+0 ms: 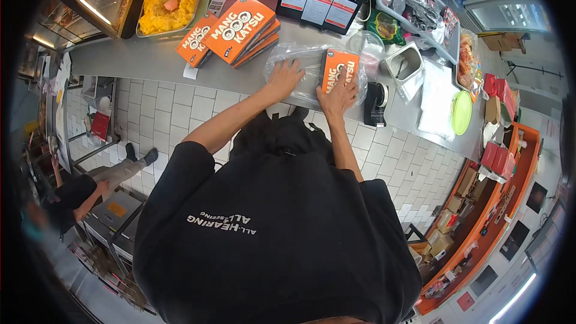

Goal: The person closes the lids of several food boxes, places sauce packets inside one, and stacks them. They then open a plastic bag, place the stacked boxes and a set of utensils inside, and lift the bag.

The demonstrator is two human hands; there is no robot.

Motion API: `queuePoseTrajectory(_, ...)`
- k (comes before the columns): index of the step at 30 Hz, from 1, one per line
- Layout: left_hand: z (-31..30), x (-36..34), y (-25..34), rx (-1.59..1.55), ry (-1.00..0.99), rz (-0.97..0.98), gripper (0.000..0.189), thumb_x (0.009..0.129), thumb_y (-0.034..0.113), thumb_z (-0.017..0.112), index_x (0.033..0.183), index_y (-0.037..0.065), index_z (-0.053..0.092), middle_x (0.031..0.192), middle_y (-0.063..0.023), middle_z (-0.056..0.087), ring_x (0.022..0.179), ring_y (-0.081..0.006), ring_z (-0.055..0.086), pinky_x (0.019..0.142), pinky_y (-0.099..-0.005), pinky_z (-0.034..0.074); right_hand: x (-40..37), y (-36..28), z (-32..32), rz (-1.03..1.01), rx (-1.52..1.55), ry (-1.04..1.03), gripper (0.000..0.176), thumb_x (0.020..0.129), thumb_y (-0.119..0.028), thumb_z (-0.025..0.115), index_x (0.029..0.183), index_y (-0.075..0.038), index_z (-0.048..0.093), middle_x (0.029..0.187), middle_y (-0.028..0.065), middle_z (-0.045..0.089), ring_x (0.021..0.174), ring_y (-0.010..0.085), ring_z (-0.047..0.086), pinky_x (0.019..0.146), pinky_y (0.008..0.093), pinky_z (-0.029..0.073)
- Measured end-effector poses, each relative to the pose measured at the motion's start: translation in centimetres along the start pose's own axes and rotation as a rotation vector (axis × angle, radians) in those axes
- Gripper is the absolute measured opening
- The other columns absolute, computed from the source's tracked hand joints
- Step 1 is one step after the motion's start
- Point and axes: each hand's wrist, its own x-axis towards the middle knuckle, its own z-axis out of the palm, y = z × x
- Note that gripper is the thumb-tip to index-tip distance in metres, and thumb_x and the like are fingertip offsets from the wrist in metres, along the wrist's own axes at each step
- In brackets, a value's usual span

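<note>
Head, left fingers (288, 68) spread on bag (310, 75), right (343, 79) perhaps clasping box (343, 59)

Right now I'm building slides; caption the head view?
Right hand on an orange box, left hand on clear plastic.

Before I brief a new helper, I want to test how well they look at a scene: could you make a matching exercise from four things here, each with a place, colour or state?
Column one:
1. Tablet
2. Left hand
3. Lone orange box
4. Heaped food

Column two:
A. Under the right hand
B. Yellow
C. Lit up
D. On clear plastic

Right pairs: 1-C, 2-D, 3-A, 4-B
</note>
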Motion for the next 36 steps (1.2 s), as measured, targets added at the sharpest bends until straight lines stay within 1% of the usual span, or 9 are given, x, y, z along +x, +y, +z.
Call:
queuePoseTrajectory(8, -14.2, -3.1, -5.6, -0.198, 0.58, -0.169, 0.093, 0.065, 0.046, 0.084, 0.144, 0.017, 0.045, 0.134, -0.0179, 0.054, 0.131, -0.0373, 0.046, 0.11, -0.0522, 0.036, -2.0, -2.3, -3.6, -0.301, 0.3, -0.001, 0.083, 0.08, -0.032, 0.079, 0.146, -0.003, 0.037, 0.145, 0.0288, 0.034, 0.135, 0.0431, 0.035, 0.109, 0.0533, 0.033)
queuePoseTrajectory(10, -15.7, -3.5, -9.2, 0.068, 0.45, -0.615, 0.118, 0.059, 0.051, 0.085, 0.154, 0.013, 0.025, 0.144, -0.0201, 0.045, 0.134, -0.0386, 0.042, 0.107, -0.0544, 0.035, -3.0, -4.1, -4.5, -0.268, 0.518, -0.159, 0.081, 0.081, -0.03, 0.078, 0.146, -0.005, 0.037, 0.145, 0.0276, 0.037, 0.133, 0.0396, 0.04, 0.106, 0.0501, 0.038)
queuePoseTrajectory(13, -14.5, -2.8, -13.8, -0.316, 0.233, -0.604, 0.13, 0.056, 0.049, 0.087, 0.156, 0.013, 0.013, 0.145, -0.0218, 0.043, 0.133, -0.039, 0.043, 0.106, -0.0559, 0.036, -4.1, -7.0, -4.0, -0.262, 0.8, -0.393, 0.08, 0.085, -0.025, 0.076, 0.149, -0.007, 0.033, 0.142, 0.0254, 0.044, 0.123, 0.0322, 0.054, 0.096, 0.0428, 0.048)
queuePoseTrajectory(20, -17.5, -3.7, -3.5, -0.604, 0.5, -0.218, 0.107, 0.067, 0.049, 0.084, 0.148, 0.002, 0.032, 0.131, -0.0234, 0.053, 0.121, -0.0366, 0.054, 0.098, -0.0476, 0.046, -5.2, -11.5, -7.3, -0.113, 1.393, -0.437, 0.107, 0.088, -0.029, 0.074, 0.155, -0.015, -0.008, 0.141, 0.0226, 0.04, 0.127, 0.0344, 0.05, 0.096, 0.0461, 0.052)
queuePoseTrajectory(24, -12.5, -3.8, -3.7, -1.545, 0.17, -0.357, 0.085, 0.084, 0.055, 0.071, 0.138, -0.004, 0.042, 0.116, -0.0211, 0.06, 0.107, -0.0332, 0.06, 0.093, -0.039, 0.048, -5.6, -4.1, -8.8, 0.196, 1.325, -0.392, 0.089, 0.089, -0.013, 0.07, 0.155, -0.012, 0.01, 0.139, 0.0174, 0.042, 0.115, 0.0246, 0.058, 0.074, 0.0338, 0.059)
queuePoseTrajectory(25, -9.5, -4.1, -4.4, -1.547, 0.176, -0.357, 0.085, 0.084, 0.055, 0.071, 0.138, -0.004, 0.042, 0.116, -0.0211, 0.06, 0.107, -0.0332, 0.06, 0.093, -0.039, 0.048, -5.7, -2.0, -8.8, 0.157, 1.292, -0.41, 0.077, 0.09, -0.02, 0.068, 0.152, -0.011, 0.023, 0.122, 0.0122, 0.056, 0.088, 0.0156, 0.063, 0.051, 0.0257, 0.051)
queuePoseTrajectory(27, -3.8, -4.7, -4.9, -0.817, 0.157, -0.57, 0.076, 0.085, 0.055, 0.07, 0.13, -0.003, 0.049, 0.114, -0.0214, 0.062, 0.103, -0.0352, 0.062, 0.092, -0.0396, 0.049, -5.8, -0.4, -10.8, 0.354, 1.302, -0.651, 0.07, 0.089, -0.023, 0.068, 0.148, -0.011, 0.032, 0.116, 0.009, 0.059, 0.083, 0.0136, 0.061, 0.048, 0.0244, 0.046)
queuePoseTrajectory(30, 1.3, -4.4, -4.2, -0.639, 0.296, -0.623, 0.068, 0.082, 0.047, 0.073, 0.121, -0.006, 0.053, 0.102, -0.0217, 0.066, 0.09, -0.04, 0.065, 0.083, -0.0459, 0.052, -5.3, 0.2, -9.6, 0.532, 1.4, -0.837, 0.062, 0.089, -0.026, 0.069, 0.142, -0.012, 0.041, 0.113, 0.0063, 0.06, 0.081, 0.0142, 0.061, 0.053, 0.0293, 0.049)
queuePoseTrajectory(36, 0.7, -4.1, -4.8, -0.928, 0.135, -0.619, 0.045, 0.075, 0.024, 0.074, 0.102, -0.004, 0.051, 0.093, -0.0229, 0.066, 0.09, -0.0364, 0.067, 0.078, -0.0455, 0.052, -3.0, -1.4, -3.2, 0.648, 1.499, -0.658, 0.049, 0.094, -0.025, 0.064, 0.136, -0.011, 0.043, 0.115, 0.0046, 0.057, 0.101, 0.018, 0.058, 0.07, 0.0351, 0.05)
